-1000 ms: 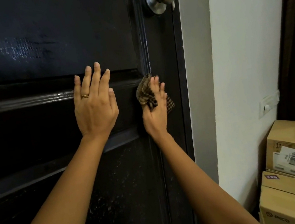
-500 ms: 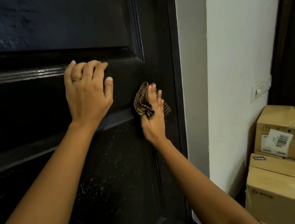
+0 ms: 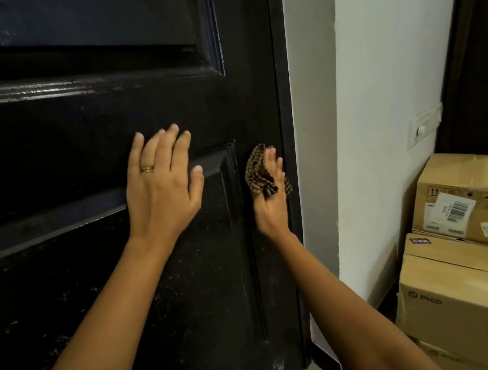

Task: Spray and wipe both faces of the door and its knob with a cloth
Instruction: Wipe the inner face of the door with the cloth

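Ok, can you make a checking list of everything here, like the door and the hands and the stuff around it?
Surface: dark panelled door, glossy, with pale specks on the lower panel.
Job's things: checked cloth against the door's right edge strip; knob and spray not in view.
Clutter: stacked cardboard boxes low at the right.
Hands: left hand flat on the door, ring on one finger; right hand holds the cloth to the door.
Cables: nothing seen.
Surroundings: white wall with a switch plate.
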